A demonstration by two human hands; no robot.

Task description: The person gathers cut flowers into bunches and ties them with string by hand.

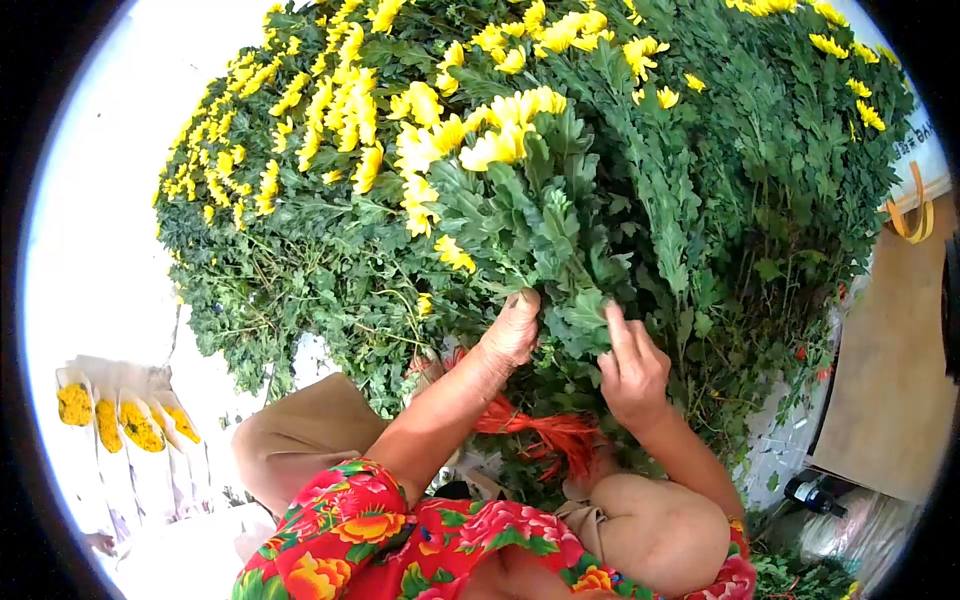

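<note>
One bunch of yellow flowers (545, 215) at centre, in front of far heap of flowers (690, 170). Left hand (512, 332) clamped round its stems; right hand (636, 375) at its leaves, closure cannot be told. Judged light, springy, petals fragile: hold low on stems. Red strands (545, 435) near; wrapped bunches (140, 425) left.

Dense leafy stems (740, 190) block any straight reach ahead, and the nearer bunch (545, 225) with its broad leaves fills the gap between the left hand (514, 328) and the right hand (637, 375). Towards the body, red strands (545, 432) and bent knees (665, 530) crowd the way. Freer room lies left, over the pale surface (100, 270) behind the wrapped yellow flowers (140, 427), while a brown board (885, 370) bounds the far right
</note>
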